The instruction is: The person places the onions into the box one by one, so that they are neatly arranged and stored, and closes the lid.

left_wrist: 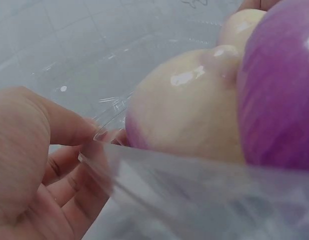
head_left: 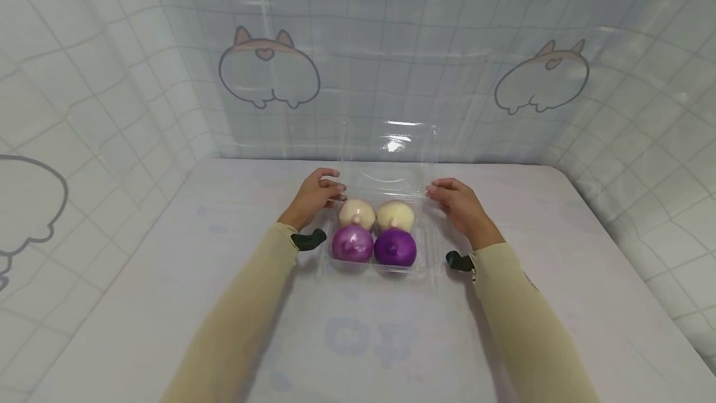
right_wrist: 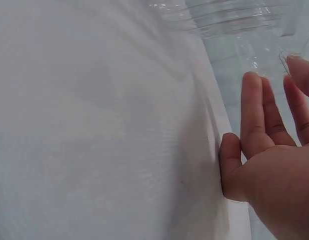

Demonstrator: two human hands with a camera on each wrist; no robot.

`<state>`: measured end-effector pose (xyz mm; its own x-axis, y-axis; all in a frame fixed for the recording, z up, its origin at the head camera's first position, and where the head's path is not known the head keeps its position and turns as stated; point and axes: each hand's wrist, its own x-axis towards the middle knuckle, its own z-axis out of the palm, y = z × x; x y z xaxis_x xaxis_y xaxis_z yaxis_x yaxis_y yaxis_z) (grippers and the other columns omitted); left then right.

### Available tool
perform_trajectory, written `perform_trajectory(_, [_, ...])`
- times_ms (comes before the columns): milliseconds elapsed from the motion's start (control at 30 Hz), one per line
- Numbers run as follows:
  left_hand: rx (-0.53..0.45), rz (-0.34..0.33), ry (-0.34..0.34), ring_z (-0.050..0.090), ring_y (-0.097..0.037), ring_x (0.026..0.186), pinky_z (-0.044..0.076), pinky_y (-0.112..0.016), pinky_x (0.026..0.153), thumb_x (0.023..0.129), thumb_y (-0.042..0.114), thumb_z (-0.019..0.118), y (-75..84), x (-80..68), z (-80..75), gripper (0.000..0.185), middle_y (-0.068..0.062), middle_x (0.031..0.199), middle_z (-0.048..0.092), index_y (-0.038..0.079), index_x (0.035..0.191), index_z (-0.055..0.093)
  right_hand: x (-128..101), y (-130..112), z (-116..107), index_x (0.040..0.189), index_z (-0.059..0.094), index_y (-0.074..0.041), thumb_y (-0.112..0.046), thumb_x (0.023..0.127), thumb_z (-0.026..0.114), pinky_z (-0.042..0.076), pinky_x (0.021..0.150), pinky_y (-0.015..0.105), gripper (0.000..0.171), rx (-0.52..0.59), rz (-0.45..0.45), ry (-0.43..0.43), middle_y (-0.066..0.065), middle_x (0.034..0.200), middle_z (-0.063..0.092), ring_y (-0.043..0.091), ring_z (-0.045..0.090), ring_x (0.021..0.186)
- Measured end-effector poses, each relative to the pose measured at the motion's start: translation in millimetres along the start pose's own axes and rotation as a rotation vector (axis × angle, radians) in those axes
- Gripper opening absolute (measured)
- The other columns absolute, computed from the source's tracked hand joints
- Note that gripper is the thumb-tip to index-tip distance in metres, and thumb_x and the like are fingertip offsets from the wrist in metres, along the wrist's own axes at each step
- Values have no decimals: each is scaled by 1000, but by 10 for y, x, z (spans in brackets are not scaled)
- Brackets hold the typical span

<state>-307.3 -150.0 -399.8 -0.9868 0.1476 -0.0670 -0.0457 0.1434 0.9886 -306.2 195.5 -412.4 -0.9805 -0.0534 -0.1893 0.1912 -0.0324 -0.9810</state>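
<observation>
A clear plastic clamshell box (head_left: 427, 247) stands on the table with its lid (head_left: 386, 173) raised at the back. Two pale onions (head_left: 356, 214) lie in its rear half, and two purple onions (head_left: 352, 244) in front of them. At the rear left corner, my left hand (head_left: 314, 198) pinches the plastic edge between thumb and fingers; the left wrist view shows this grip close beside a pale onion (left_wrist: 184, 110). My right hand (head_left: 460, 207) is at the rear right corner. In the right wrist view, its thumb and a finger pinch the clear edge, other fingers extended.
A white patterned cloth covers the table (head_left: 358, 341). Behind it hangs a grid-patterned curtain (head_left: 391, 48) with cartoon drawings, and similar sheets (head_left: 95, 111) rise at both sides. Dark devices (head_left: 309, 240) are worn at both wrists.
</observation>
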Motion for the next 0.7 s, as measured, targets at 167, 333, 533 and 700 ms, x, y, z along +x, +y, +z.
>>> perform_trajectory(167, [15,-11,2,69,-26,96,55,-31,71,98,11,65,20,-4,-13,49,-21,118,66,0,141,44,-14,27,5,119,58,-7,-18,95,72,38,102,36,31,29,-13,0,2,111,65,16,60,106])
perform_trajectory(333, [51,23,3,68,-31,100,58,-34,70,98,10,66,53,-32,-2,53,-19,116,64,13,146,45,-34,73,-7,118,59,-4,-13,95,71,38,104,36,28,94,-39,0,-1,107,67,15,61,105])
perform_trajectory(533, [62,60,7,67,-32,98,59,-37,71,97,7,65,73,-57,10,54,-24,120,61,18,147,46,-61,100,-29,115,60,-3,-9,96,69,39,107,37,22,156,-71,1,-2,107,70,14,62,105])
perform_trajectory(700, [60,27,-54,68,-27,97,59,-38,76,96,7,67,84,-30,83,55,-21,117,62,14,147,46,-147,134,-117,112,62,-5,-7,98,66,40,108,34,15,210,-122,33,-1,107,70,12,64,102])
